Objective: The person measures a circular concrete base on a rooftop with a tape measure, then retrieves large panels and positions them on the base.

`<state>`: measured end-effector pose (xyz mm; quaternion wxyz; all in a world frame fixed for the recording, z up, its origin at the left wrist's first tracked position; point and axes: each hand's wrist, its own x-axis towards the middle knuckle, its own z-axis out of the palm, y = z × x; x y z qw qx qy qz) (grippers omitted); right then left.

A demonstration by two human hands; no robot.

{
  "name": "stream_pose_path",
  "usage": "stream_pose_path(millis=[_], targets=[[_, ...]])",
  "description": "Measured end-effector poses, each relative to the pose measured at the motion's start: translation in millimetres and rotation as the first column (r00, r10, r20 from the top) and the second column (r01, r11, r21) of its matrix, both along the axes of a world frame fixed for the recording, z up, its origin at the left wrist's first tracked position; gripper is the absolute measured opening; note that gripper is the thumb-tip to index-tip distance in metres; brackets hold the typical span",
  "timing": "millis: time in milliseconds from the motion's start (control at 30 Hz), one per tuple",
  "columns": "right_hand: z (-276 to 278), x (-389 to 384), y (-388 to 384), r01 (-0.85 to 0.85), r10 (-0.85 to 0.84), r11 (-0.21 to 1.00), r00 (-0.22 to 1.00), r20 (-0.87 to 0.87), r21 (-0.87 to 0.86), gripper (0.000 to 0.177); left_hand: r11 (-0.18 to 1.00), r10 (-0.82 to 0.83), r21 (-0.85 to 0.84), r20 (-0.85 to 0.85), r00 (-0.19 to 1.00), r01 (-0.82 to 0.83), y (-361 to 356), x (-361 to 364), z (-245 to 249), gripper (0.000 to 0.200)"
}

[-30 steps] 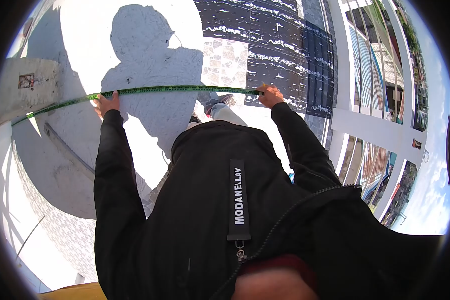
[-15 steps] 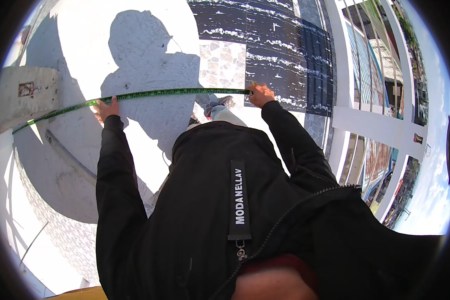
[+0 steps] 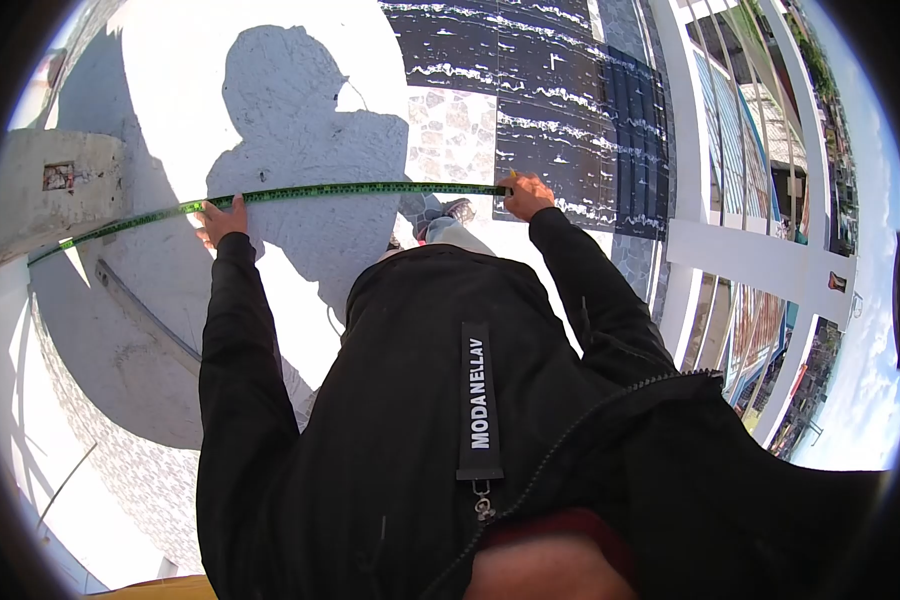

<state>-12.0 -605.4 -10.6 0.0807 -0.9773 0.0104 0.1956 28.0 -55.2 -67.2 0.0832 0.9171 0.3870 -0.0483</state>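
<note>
A green tape measure (image 3: 340, 190) with dark markings is drawn out across the pale wall, running from the lower left edge to the right. My right hand (image 3: 530, 196) is closed on its right end; a small yellow bit shows at the fingertips. Farther left, my left hand (image 3: 223, 222) grips the lower edge of the tape between thumb and fingers. Beyond the left hand the strip slopes down past a grey concrete block (image 3: 60, 190).
My head-and-shoulders shadow falls on the white surface (image 3: 170, 60). Dark tiles with white streaks (image 3: 560, 120) lie at upper right, beside a white railing (image 3: 745, 250). A grey bar (image 3: 145, 310) leans at left. My shoe (image 3: 458, 210) shows below the tape.
The view has shifted slightly, so both hands and the tape appear a little to the right and lower. Both hands keep their hold on the tape measure.
</note>
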Motion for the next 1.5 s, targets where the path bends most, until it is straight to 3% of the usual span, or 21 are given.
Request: stream_pose_path(millis=[733,800,900,1000,1033,1200,1267,1333,1433,1500], targets=[[6,3,-3,0.047,-0.046,0.999,0.999,-0.006,0.015,0.031,1.000,-0.004,-0.013,0.046,0.999,0.005,-8,-2,7,0.089],[8,6,0,0.046,-0.047,0.999,0.994,-0.095,-0.006,0.032,1.000,-0.001,-0.002,0.031,1.000,0.001,-6,-2,7,0.089],[17,2,4,0.049,-0.048,0.999,0.998,-0.041,0.017,0.033,0.999,0.027,-0.047,0.069,0.997,-0.024,-17,-6,21,0.083],[-24,7,-12,-0.027,0.027,0.999,1.000,-0.012,0.041,0.027,0.990,0.070,-0.125,0.025,0.997,-0.067,-11,-4,21,0.087],[-25,8,-13,0.052,-0.048,0.997,0.997,-0.067,0.055,0.028,0.982,0.082,-0.171,-0.001,0.997,-0.081,-14,-5,36,0.087],[-16,11,-16,-0.085,0.086,0.993,0.996,-0.001,0.081,0.038,0.927,0.129,-0.360,0.042,0.991,-0.105,-15,-10,57,0.085],[-44,15,-31,-0.059,0.059,0.998,0.998,0.023,0.004,0.037,0.928,0.148,-0.355,0.072,0.986,-0.113,-14,-12,56,0.086],[-40,16,-31,-0.095,0.095,0.995,0.995,0.009,0.031,0.034,0.931,0.157,-0.346,0.092,0.983,-0.116,-15,-14,57,0.085],[-37,22,-33,-0.287,0.283,0.947,0.958,0.047,0.144,0.029,0.931,0.140,-0.350,0.075,0.987,-0.105,-16,-16,61,0.084],[-40,24,-35,-0.291,0.286,0.940,0.957,0.054,0.176,0.028,0.930,0.126,-0.353,0.059,0.990,-0.097,-14,-17,63,0.083]])
